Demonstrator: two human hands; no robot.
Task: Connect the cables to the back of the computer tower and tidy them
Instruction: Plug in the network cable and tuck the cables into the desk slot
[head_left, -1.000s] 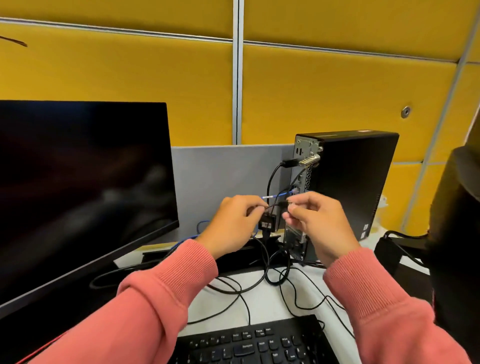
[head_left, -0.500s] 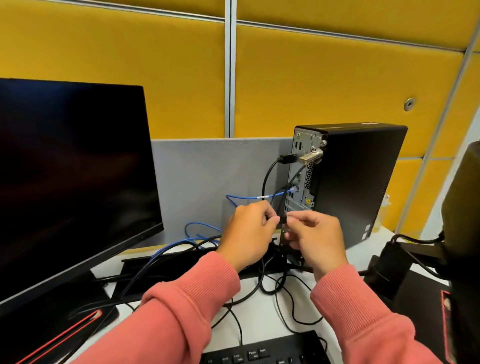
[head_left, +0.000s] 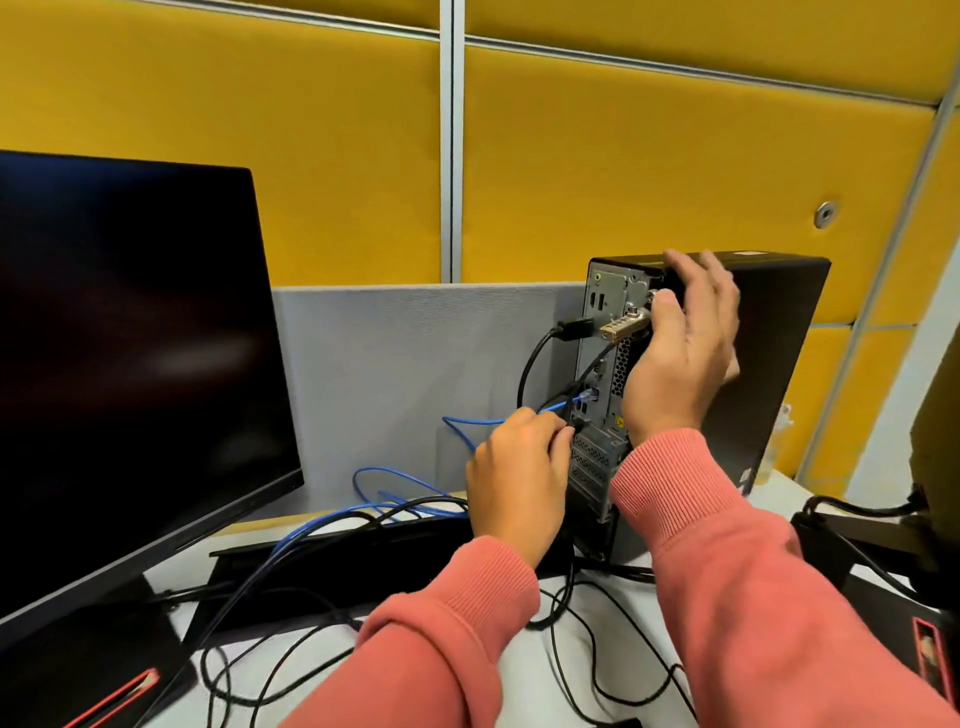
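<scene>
Two hands work at the back of the computer tower (head_left: 769, 364), far right on the desk. The left hand (head_left: 519, 467) pinches a black plug (head_left: 577, 425) at a low port, while the right hand (head_left: 680, 353) lies flat and open against the tower's side. I think the plug is going in now; next it needs a straight push, then the loose cables (head_left: 322, 618) need tidying.

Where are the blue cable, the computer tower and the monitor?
blue cable (head_left: 470, 420): head view, on its span left of the tower's back.
computer tower (head_left: 774, 332): head view, on its black side panel.
monitor (head_left: 124, 338): head view, on the dark screen.
</scene>
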